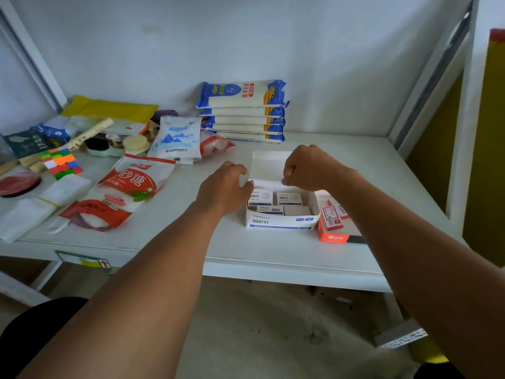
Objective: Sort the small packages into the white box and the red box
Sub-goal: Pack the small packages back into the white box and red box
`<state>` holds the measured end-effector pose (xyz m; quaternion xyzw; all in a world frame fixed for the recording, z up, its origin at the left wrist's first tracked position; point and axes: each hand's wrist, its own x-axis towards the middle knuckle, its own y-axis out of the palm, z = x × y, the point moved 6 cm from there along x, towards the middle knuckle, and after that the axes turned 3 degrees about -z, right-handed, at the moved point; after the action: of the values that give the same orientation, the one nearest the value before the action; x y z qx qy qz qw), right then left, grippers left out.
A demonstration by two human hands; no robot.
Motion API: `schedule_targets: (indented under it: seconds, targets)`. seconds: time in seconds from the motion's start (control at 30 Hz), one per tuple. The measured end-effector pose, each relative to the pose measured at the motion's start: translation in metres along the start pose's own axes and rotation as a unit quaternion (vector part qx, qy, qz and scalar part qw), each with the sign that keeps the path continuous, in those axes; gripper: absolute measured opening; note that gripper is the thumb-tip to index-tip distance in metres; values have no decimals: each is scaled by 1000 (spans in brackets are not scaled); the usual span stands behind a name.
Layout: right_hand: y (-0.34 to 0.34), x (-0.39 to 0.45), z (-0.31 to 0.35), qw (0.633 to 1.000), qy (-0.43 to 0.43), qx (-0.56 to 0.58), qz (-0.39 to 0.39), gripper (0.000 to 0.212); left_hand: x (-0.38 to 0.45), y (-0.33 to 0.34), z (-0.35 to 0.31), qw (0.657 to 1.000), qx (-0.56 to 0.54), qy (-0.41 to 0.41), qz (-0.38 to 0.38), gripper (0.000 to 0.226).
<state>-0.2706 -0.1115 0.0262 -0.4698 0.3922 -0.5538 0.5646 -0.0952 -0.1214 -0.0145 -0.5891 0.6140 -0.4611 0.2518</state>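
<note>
My left hand [226, 187] and right hand [308, 168] each pinch an end of the raised lid flap of the white box [281, 222], small packages [289, 198] directly below them, the red box [332, 236] just right.
</note>
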Motion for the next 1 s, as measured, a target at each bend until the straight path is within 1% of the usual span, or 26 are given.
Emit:
schedule_targets:
  seconds: [0.03, 0.1, 0.2, 0.3, 0.43, 0.57, 0.73, 0.93, 1.0]
  targets:
    - [2, -2, -1, 1000, -1, -17, 26, 9, -1, 0, -1, 1000, 1, 2, -3, 41]
    - [8, -8, 0, 996, -8, -70, 59, 24, -1, 0, -3, 1000, 9, 4, -6, 43]
    - [17, -12, 5, 986, -19, -151, 69, 40, -2, 1, -5, 1000, 28, 5, -5, 43]
    - [21, -12, 9, 982, -34, -173, 70, 45, -2, 2, -4, 999, 40, 0, -1, 44]
    - [24, -14, 9, 987, -38, -127, 91, 38, 0, 5, -3, 999, 47, -18, 5, 46]
    - [22, -17, 8, 995, -26, -55, 76, 34, 2, 7, -6, 998, 60, -24, 8, 48]
    - [26, -21, 20, 994, -27, -54, 87, 32, 2, 8, -7, 997, 70, -22, 5, 48]
    - [19, -17, 18, 998, -23, -34, 40, 26, 1, 5, -2, 997, 73, -28, -7, 46]
    - [18, -16, 21, 998, -35, -18, 39, 22, 0, 4, -3, 997, 74, -26, -13, 45]
